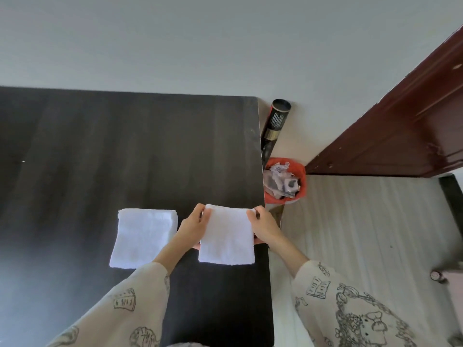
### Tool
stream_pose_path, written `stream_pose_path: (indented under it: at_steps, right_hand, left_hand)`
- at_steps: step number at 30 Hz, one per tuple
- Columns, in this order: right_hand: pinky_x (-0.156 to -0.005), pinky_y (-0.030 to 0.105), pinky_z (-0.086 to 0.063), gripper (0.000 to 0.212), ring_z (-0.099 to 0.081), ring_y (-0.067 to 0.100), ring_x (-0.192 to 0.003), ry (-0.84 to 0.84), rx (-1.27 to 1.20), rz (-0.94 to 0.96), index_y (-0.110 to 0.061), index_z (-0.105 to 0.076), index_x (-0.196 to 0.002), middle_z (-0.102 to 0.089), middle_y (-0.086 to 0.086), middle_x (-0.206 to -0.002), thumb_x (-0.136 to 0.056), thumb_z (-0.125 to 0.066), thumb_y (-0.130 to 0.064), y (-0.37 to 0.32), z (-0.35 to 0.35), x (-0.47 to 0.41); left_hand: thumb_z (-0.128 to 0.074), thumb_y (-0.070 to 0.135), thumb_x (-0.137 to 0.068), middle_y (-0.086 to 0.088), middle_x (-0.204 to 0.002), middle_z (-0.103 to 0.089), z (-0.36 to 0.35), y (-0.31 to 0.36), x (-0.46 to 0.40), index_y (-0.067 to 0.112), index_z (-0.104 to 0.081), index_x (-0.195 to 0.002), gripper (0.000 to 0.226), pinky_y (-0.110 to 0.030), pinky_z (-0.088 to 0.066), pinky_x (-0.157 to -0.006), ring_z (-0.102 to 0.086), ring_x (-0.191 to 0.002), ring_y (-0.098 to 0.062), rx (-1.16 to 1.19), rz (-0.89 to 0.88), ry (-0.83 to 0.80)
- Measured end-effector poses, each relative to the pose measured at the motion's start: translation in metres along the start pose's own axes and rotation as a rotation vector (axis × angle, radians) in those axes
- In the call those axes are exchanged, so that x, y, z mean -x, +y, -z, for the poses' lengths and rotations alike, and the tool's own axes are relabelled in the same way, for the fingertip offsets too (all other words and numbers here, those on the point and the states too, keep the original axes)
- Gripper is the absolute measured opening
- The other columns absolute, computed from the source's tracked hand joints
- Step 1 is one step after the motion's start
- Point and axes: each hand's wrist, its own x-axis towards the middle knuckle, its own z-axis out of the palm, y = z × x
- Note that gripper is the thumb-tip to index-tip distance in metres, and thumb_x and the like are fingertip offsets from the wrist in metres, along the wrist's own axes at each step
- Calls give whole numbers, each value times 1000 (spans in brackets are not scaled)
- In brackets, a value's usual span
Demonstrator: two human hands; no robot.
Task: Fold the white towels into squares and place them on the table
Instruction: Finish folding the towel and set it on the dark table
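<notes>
Head view: a folded white towel is held up by its far corners near the right edge of the dark table, pinched by the left hand and the right hand. Something pinkish, perhaps a tray, is glimpsed beneath it. A second folded towel lies flat just left. A red bin is seen beyond the table's right edge.

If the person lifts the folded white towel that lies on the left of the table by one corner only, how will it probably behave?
The folded towel would probably go floppy and open: its stacked layers show loose at the right edge. It looks light for its size, being thin terry cloth. On the smooth dark table it would likely slide or bunch up if pushed, not roll.
</notes>
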Motion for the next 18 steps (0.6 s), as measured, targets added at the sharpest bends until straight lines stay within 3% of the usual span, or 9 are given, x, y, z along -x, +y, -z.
stream_pose_path:
  at_steps: [6, 9, 18]
  right_hand:
    - [-81, 31, -52, 31, -52, 14, -93, 29, 89, 28, -12, -45, -119, -56, 8, -114, -100, -32, -32, 5, -4, -6]
    - [-79, 29, -49, 30, -51, 13, -90, 39, 103, 30, -12, -45, -118, -56, 8, -113, -100, -32, -33, 6, -5, -7]
    - [-75, 25, -46, 31, -49, 13, -89, 24, 123, 38, -10, -45, -119, -56, 9, -115, -101, -31, -31, 8, -6, -5]
  left_hand:
    - [-24, 40, -99, -3, -98, -50, -4, -4, 0, 21, -37, -119, 31, -45, -56, -75, -54, -96, -24, -72, -9, 1]
    - [-24, 40, -99, -5, -96, -52, -3, -3, 0, 22, -38, -116, 28, -44, -57, -69, -55, -93, -24, -80, -10, -5]
    - [-24, 38, -100, -4, -102, -49, 0, -4, 1, 25, -35, -111, 21, -44, -57, -71, -52, -94, -21, -105, -21, -47]
